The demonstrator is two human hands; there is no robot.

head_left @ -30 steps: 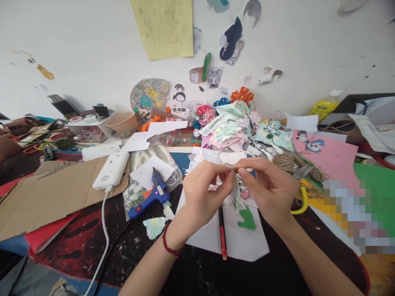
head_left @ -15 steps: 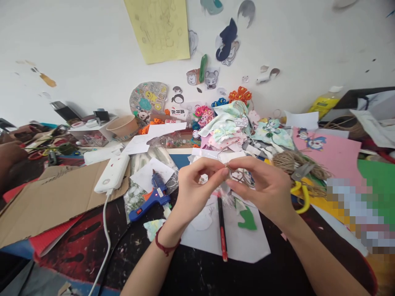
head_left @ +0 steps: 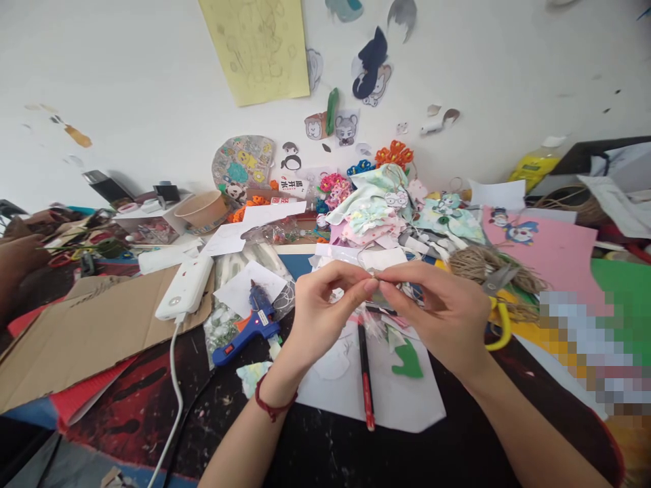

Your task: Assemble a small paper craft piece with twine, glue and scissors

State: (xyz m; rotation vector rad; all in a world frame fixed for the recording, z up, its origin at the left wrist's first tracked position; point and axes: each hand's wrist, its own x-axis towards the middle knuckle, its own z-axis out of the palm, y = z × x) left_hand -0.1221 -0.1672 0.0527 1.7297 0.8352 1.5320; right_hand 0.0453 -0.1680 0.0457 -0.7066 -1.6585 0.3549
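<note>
My left hand (head_left: 325,312) and my right hand (head_left: 442,308) meet fingertip to fingertip above the table, thumb and forefinger of each pinched together. Whatever sits between the tips is tiny and mostly covered; only a pale speck shows. Beneath them lies a white paper sheet (head_left: 407,410) with a faint drawing. A black and red pen (head_left: 365,376) rests on that sheet, with a green cut-out piece (head_left: 407,359) to its right. Crinkled clear plastic (head_left: 373,329) shows just under the fingers. A dark red cord bracelet circles my left wrist.
Left of my hands lie a blue glue gun (head_left: 249,329), a white power strip (head_left: 187,285) and cardboard (head_left: 102,318). To the right are yellow-handled scissors (head_left: 501,325) and twine (head_left: 472,264). Fabric pouches (head_left: 376,217) pile up at the back. Another person's hand (head_left: 23,264) shows far left.
My right thumb and fingers have shifted slightly at the pinch, and the hands stay together in nearly the same place. The camera view has moved a little.
</note>
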